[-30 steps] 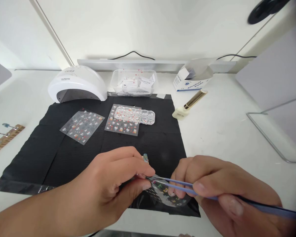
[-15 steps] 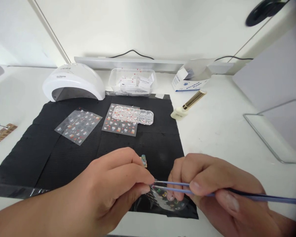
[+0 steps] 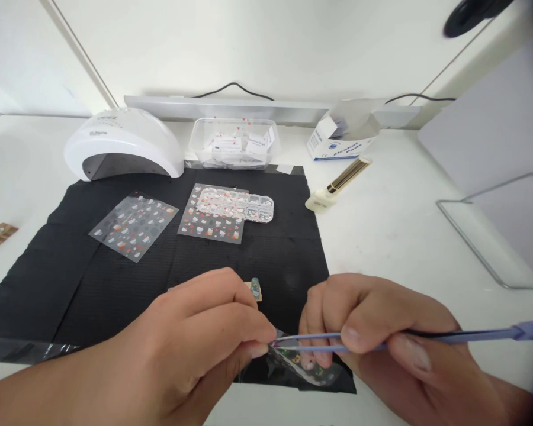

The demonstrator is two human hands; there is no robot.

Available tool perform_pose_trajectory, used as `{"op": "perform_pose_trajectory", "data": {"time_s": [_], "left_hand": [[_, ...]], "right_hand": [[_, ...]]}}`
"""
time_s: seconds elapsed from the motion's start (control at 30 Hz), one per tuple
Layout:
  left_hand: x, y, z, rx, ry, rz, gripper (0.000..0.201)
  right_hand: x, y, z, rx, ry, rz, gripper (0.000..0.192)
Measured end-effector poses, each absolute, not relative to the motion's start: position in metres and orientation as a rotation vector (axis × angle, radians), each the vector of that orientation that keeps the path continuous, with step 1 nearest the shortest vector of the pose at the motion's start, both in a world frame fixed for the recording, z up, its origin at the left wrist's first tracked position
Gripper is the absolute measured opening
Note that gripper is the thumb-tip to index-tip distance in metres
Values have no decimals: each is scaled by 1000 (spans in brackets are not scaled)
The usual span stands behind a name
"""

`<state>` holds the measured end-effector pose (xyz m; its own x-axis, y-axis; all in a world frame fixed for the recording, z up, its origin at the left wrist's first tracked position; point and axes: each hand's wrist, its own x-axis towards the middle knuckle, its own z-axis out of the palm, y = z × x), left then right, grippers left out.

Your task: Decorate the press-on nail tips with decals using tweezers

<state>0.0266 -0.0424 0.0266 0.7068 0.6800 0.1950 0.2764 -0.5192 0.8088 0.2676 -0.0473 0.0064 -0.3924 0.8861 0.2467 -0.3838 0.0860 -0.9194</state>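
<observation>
In the head view, the left hand (image 3: 190,349) was closed in a pinch of thumb and forefinger on the near end of a clear, glossy plastic sheet with small multicoloured motifs (image 3: 308,368), which sloped down to the right above the front edge of a black ribbed mat (image 3: 115,290). The right hand (image 3: 391,337) gripped a pair of slender lilac-blue metal tweezers (image 3: 484,336) between thumb and fingers; their prongs stood narrowly apart, the tips at the left fingertips, where any item between them was too small to tell. Just beyond the left hand lay a small, rounded, green-patterned piece (image 3: 254,287) on a beige backing, partly hidden. Farther back on the mat were a translucent square sheet with red and white figures (image 3: 133,228) and, to its right, a similar square sheet (image 3: 208,232) overlapped by a clear compartmented plastic case (image 3: 260,208). A white domed lamp (image 3: 128,139) stood at the rear left; a cream bottle with a gold cap (image 3: 322,200) lay on the white tabletop (image 3: 391,236), beside the mat
</observation>
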Motion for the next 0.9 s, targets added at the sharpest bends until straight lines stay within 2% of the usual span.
{"op": "perform_pose_trajectory", "data": {"time_s": [0.37,0.67,0.9], "left_hand": [[31,-42,26,2053,736,681,32],[33,-45,24,2051,792,712,26],[32,-45,28,2066,779,690,24]], "right_hand": [[270,-52,7,-549,-1326,1550,26],[267,-56,5,-567,-1409,1403,25],[266,-57,5,-551,-1382,1425,25]]}}
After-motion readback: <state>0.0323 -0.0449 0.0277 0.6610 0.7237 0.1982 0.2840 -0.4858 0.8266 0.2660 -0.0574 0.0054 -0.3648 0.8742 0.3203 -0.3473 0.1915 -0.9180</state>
